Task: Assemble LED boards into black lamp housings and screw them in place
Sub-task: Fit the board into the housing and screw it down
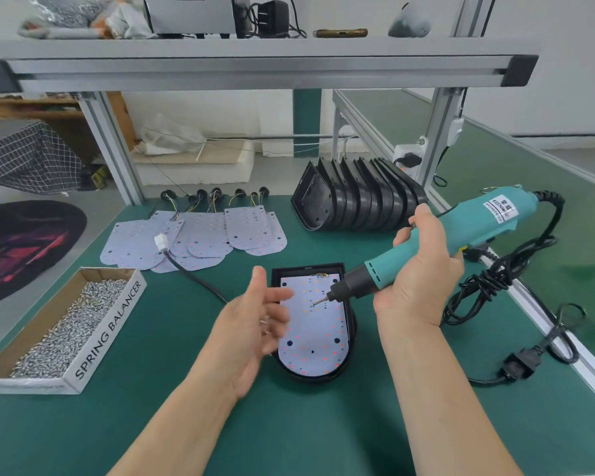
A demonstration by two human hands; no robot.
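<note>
A black lamp housing (pixel 352 324) lies on the green mat in front of me, with a white LED board (pixel 318 334) seated inside it. My right hand (pixel 419 269) grips a teal electric screwdriver (pixel 437 245), tilted down to the left. Its bit carries a screw just above the board's upper middle. My left hand (pixel 255 321) hovers at the housing's left edge, thumb up and fingers loosely spread. Something small and shiny shows among its lower fingers.
A cardboard box of screws (pixel 69 324) marked SPRING BALANCER sits at the left. Several loose LED boards (pixel 200 235) with wires lie behind. A row of empty black housings (pixel 358 197) stands at the back right. The screwdriver's black cable (pixel 495 286) coils on the right.
</note>
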